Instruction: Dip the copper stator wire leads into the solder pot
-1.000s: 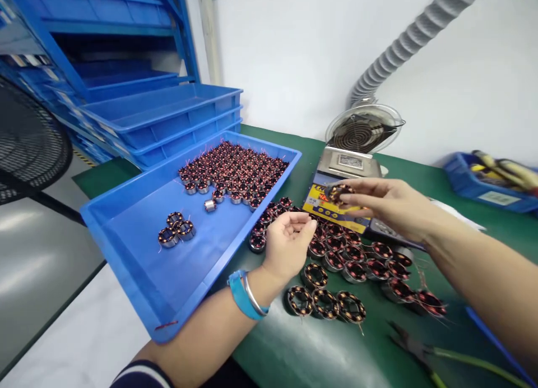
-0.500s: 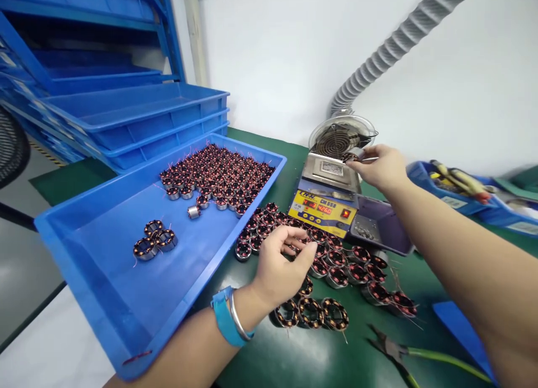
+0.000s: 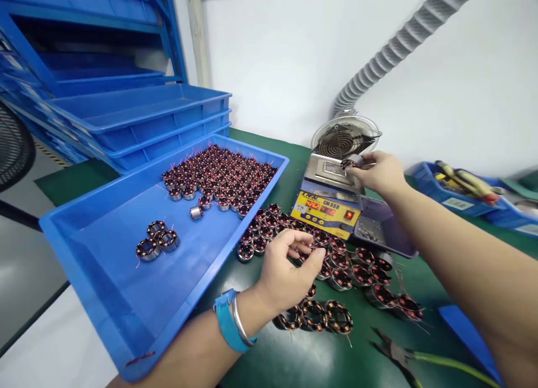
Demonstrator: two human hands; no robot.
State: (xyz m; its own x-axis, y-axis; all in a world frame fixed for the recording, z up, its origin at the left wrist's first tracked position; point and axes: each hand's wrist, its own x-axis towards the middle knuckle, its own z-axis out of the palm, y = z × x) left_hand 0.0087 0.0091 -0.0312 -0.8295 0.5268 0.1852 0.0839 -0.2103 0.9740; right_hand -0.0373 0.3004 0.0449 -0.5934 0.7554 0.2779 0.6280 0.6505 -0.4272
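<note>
1. Since a second ago the right hand (image 3: pixel 378 172) has travelled from above the coils on the mat, out to the solder pot (image 3: pixel 334 172) at the back of the bench. It carries one wound stator (image 3: pixel 349 164) with it, and over the last half second it has dropped slightly toward the pot's square well.
2. In my judgement this means the stator is being brought to the pot for dipping; whether its leads touch the solder yet cannot be told from here.
3. The left hand (image 3: pixel 286 270) has slid forward and down over the same stretch, from hovering clear of the mat to resting among the loose stators (image 3: pixel 353 264) on the green mat (image 3: pixel 294 349).
4. Right hand now: fingers pinched together on the stator, holding it just over the pot's top plate, in front of the small round fan (image 3: pixel 345 137).
5. Left hand now: fingers curled and partly apart, thumb and forefinger tips touching the nearest coils of the loose row. Whether they have actually clamped one is hidden by the fingers.
6. The blue tray (image 3: pixel 105 287) lies to the left, touching neither hand, with a packed block of stators at its far end and three set apart nearer.
7. Cutting pliers (image 3: pixel 390 349) lie on the mat to the near right, untouched.
</note>
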